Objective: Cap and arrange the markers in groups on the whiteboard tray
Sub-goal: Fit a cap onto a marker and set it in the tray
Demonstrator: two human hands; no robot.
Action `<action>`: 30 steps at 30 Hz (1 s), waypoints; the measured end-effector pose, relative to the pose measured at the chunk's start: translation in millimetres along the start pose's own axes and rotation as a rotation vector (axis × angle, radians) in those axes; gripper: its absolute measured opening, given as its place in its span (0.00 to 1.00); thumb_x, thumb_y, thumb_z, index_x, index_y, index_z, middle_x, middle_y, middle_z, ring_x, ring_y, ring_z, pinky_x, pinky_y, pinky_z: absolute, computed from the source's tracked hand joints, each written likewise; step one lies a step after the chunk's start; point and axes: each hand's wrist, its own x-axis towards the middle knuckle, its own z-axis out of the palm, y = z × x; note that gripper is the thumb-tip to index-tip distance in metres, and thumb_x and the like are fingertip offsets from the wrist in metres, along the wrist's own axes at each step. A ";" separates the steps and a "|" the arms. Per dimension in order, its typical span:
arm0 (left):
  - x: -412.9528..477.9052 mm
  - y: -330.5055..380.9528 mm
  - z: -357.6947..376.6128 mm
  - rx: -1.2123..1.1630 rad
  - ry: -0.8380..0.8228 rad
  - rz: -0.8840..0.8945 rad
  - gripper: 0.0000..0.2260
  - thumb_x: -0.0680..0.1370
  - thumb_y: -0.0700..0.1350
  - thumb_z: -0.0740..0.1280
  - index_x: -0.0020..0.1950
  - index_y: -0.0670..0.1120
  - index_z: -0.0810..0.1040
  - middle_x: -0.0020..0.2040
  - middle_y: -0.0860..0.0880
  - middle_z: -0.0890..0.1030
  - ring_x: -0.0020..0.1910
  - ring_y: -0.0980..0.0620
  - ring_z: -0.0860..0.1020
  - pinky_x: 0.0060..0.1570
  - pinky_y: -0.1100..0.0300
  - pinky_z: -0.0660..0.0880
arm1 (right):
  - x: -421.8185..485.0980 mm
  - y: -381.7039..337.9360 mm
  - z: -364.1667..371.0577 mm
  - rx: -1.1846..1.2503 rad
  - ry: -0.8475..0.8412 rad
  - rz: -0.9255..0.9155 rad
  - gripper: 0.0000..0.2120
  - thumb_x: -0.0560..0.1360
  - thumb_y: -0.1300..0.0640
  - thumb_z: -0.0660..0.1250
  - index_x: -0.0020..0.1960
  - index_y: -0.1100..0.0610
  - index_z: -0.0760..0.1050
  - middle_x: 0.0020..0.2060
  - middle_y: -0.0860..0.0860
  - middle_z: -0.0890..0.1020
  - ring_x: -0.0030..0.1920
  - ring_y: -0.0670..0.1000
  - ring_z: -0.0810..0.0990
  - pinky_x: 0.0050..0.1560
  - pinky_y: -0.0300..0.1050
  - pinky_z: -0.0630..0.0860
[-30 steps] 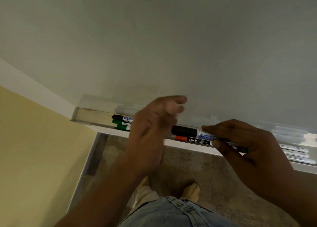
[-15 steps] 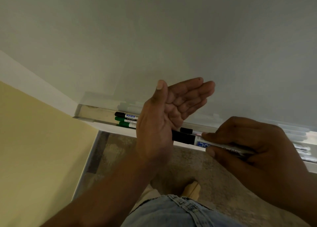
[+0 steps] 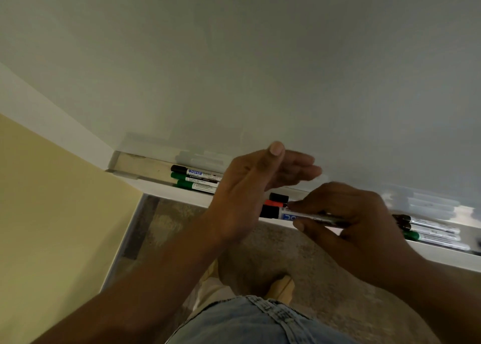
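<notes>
The whiteboard [image 3: 260, 57] fills the whole upper part of the frame, bare and pale, with a yellow wall [image 3: 52, 226] at the lower left. Along the board's bottom edge the tray [image 3: 140, 165] runs as a long narrow trough from centre left down towards the right edge; its left end is bare, and the floor [image 3: 182, 221] lies open below its front lip.

The right hand [image 3: 359, 221] pinches a black-capped marker [image 3: 291, 213] between thumb and fingertips, fingers curled round the barrel. The marker lies with its long axis along the tray, cap pointing left, at the tray's front lip in the centre of the frame. The left hand [image 3: 250, 192] is spread flat and holds nothing, its palm at the cap end (whether palm and cap touch cannot be told).

In the tray, three markers [image 3: 195, 179] lie side by side at centre left, one black-capped and two green. Behind the held marker sit a black cap [image 3: 278, 196] and a red cap [image 3: 273, 203]. Three more [image 3: 429, 230] lie at the right.
</notes>
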 end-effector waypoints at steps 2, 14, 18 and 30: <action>-1.3 -22.1 -7.0 0.245 0.079 -0.029 0.17 0.80 0.52 0.55 0.55 0.47 0.80 0.49 0.52 0.85 0.51 0.59 0.81 0.51 0.67 0.76 | -5.1 18.7 14.4 -0.120 0.008 0.029 0.10 0.72 0.56 0.72 0.53 0.49 0.82 0.44 0.41 0.83 0.43 0.44 0.76 0.41 0.41 0.74; 8.4 -102.2 -47.3 1.156 -0.147 -0.017 0.11 0.78 0.46 0.66 0.59 0.49 0.80 0.49 0.50 0.78 0.47 0.51 0.77 0.46 0.55 0.76 | -24.6 90.7 58.3 -0.323 0.057 0.201 0.09 0.73 0.57 0.71 0.52 0.53 0.82 0.43 0.47 0.84 0.42 0.47 0.75 0.42 0.46 0.74; 14.9 -108.9 -41.0 1.156 -0.131 -0.057 0.12 0.77 0.48 0.67 0.60 0.48 0.79 0.52 0.50 0.75 0.47 0.51 0.77 0.45 0.55 0.76 | -22.7 99.2 66.9 -0.312 0.055 0.204 0.10 0.72 0.58 0.72 0.53 0.54 0.82 0.43 0.48 0.84 0.42 0.45 0.73 0.42 0.38 0.70; 22.9 -127.5 -24.3 1.382 -0.033 0.028 0.14 0.70 0.41 0.75 0.54 0.45 0.78 0.52 0.47 0.74 0.47 0.49 0.76 0.46 0.53 0.77 | -50.3 109.8 80.1 -0.545 0.111 0.364 0.24 0.72 0.53 0.72 0.67 0.56 0.72 0.61 0.54 0.79 0.64 0.56 0.73 0.61 0.53 0.65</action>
